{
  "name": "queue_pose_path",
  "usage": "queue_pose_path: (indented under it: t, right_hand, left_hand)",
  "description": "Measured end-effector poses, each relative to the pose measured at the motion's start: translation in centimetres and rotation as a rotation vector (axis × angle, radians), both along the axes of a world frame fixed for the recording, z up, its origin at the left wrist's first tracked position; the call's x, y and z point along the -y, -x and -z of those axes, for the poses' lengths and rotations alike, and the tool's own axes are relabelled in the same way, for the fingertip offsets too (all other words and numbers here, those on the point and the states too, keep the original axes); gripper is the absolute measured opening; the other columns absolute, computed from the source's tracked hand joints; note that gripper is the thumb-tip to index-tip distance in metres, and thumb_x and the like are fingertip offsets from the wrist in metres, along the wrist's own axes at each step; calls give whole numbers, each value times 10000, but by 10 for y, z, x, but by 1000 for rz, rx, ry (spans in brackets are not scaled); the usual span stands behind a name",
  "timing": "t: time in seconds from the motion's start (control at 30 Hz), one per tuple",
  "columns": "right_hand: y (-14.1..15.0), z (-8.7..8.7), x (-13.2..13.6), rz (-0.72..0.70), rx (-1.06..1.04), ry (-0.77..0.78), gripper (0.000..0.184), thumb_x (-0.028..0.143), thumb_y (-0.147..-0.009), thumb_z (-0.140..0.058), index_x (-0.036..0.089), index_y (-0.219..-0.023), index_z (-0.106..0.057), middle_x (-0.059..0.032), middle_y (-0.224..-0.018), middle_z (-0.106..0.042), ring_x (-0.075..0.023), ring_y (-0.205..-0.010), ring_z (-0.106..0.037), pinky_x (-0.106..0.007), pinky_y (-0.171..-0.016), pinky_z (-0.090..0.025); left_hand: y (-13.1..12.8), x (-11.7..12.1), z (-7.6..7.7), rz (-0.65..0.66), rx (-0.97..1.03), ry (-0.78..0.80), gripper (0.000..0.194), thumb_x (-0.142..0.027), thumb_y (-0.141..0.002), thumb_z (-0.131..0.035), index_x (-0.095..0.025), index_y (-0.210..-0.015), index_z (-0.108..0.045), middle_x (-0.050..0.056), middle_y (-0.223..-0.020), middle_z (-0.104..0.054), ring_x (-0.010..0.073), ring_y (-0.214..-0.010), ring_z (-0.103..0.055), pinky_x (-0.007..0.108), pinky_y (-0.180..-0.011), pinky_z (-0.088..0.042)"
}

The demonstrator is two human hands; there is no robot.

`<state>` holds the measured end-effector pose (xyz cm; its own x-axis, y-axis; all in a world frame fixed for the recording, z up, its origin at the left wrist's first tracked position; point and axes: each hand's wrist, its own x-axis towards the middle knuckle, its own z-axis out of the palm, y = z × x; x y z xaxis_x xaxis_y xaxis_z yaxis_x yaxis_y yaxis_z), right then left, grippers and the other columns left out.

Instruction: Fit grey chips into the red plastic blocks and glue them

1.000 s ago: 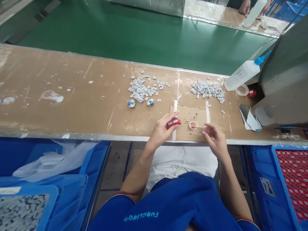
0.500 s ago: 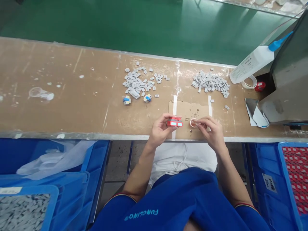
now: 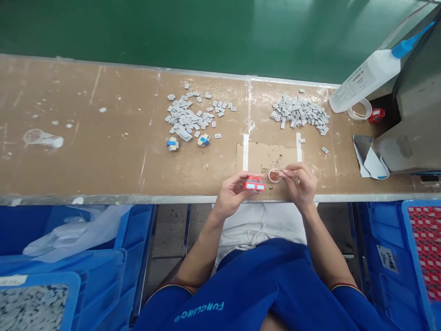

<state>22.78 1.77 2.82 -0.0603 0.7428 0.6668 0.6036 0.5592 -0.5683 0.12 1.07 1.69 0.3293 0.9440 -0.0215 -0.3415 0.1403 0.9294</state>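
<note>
Nearest, over a blue shirt (image 3: pixel 241 294), both hands work at the bench edge. The left hand (image 3: pixel 232 195) has its fingers curled around a red block (image 3: pixel 254 185) with blue-and-white labels, gripping it from the left. The block's long axis runs left to right across the frame, and its right end points toward the right hand (image 3: pixel 299 186), just beside it. That hand's thumb and forefinger pinch a thin stick (image 3: pixel 279 174), whose tip sits at a small cup (image 3: pixel 274 175); the other fingers curl loosely. The left hand is the nearer to the block, the right to the cup. Beneath them lies a cardboard sheet (image 3: pixel 267 156). Beyond it, at upper center, are two piles of gray pieces (image 3: pixel 186 117) (image 3: pixel 299 111). At upper right stands a glue bottle (image 3: pixel 365 78), lying tilted beside a tape roll (image 3: pixel 360 109).
</note>
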Motion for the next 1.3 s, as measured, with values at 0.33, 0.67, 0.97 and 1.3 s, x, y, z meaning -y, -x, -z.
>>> queue_pose_path:
  t: [0.33,0.67,0.97,1.3]
  right_hand:
    - [2,13,18,82,-462,322,219,323,-958,-768,236,-822,-619,-28,-856,-777,-181,-794,-764,-313,-691,-601]
    - [10,-2,25,148,-703,445,327,444,-912,-822,230,-798,-603,-22,-784,-797,-195,-730,-791,-310,-640,-652]
    - [37,-25,28,-36,-445,266,153,303,-979,-750,249,-879,-648,-30,-849,-824,-220,-818,-826,-413,-818,-713]
    - [41,-10,30,-58,-404,294,144,266,-968,-758,248,-888,-640,-42,-902,-833,-218,-844,-824,-433,-888,-696]
  left_hand:
    - [0,0,5,-10,-100,-73,316,-293,-885,-845,-208,-1181,-775,104,-1188,-821,180,-1033,-771,251,-881,-610]
    - [0,3,8,-52,-192,-119,301,-275,-900,-811,-185,-1185,-772,137,-1226,-816,206,-1040,-787,274,-880,-613]
    - [0,5,8,-46,-234,-103,317,-297,-876,-828,-184,-1169,-780,138,-1233,-812,217,-1033,-791,276,-882,-616]
    - [0,6,10,-21,-201,-135,297,-308,-924,-783,-202,-1201,-768,131,-1267,-803,223,-1119,-789,278,-927,-634]
